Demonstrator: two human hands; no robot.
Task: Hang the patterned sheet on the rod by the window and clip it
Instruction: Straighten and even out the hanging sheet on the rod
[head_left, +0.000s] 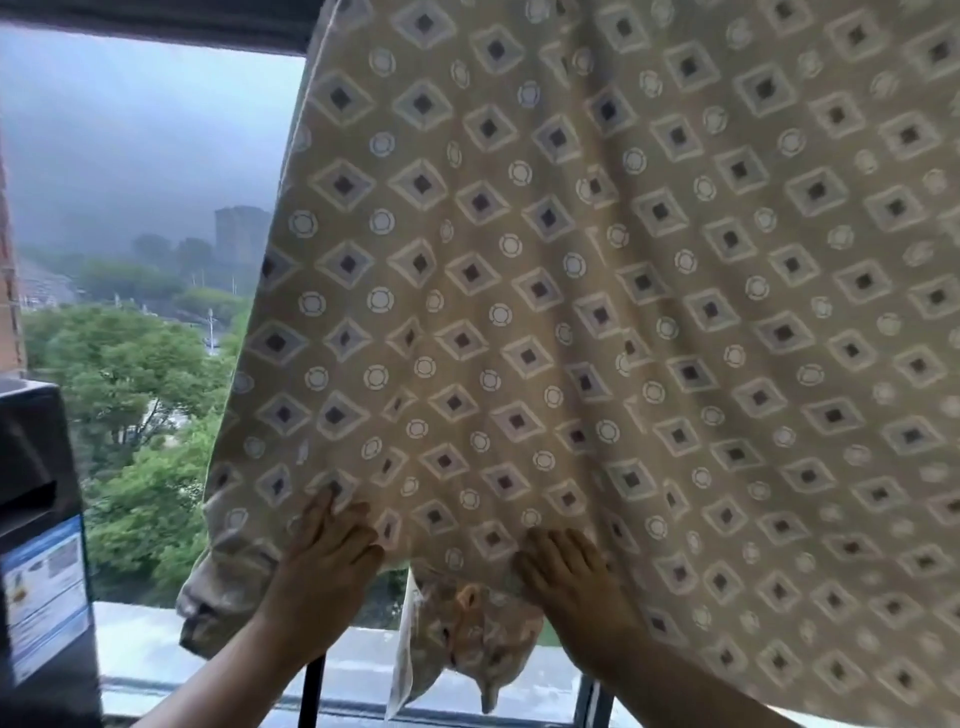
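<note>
Both your forearms are cut off at the 6 o'clock edge, and the right one lies partly under the draped cloth. Both thumbs are out of sight. Your left hand (324, 561), reaching up from 7 o'clock, lays its fingers (324, 512) spread and nearly straight against the lower hem of the patterned sheet (571, 260), with the back of the hand toward you. Your right hand (569, 577) comes up from 5 o'clock, tilted toward 11, and its fingertips (535, 551) sink into the hem. Whether they are pinching the cloth or only pressing it, you cannot tell.

The sheet fills the view from centre to 3 o'clock. Its top runs out of frame at 12 o'clock, so what carries it is hidden. Its left corner bunches below your left hand. Between your hands a crumpled fold and a white tag (402, 649) hang below the hem.

At 8 o'clock stands a dark box (36, 467) bearing a label (44, 597) too blurred to read. Beyond it are the window frame (311, 691), then trees (130, 374) and a hazy tower (241, 234) at 10 o'clock.
</note>
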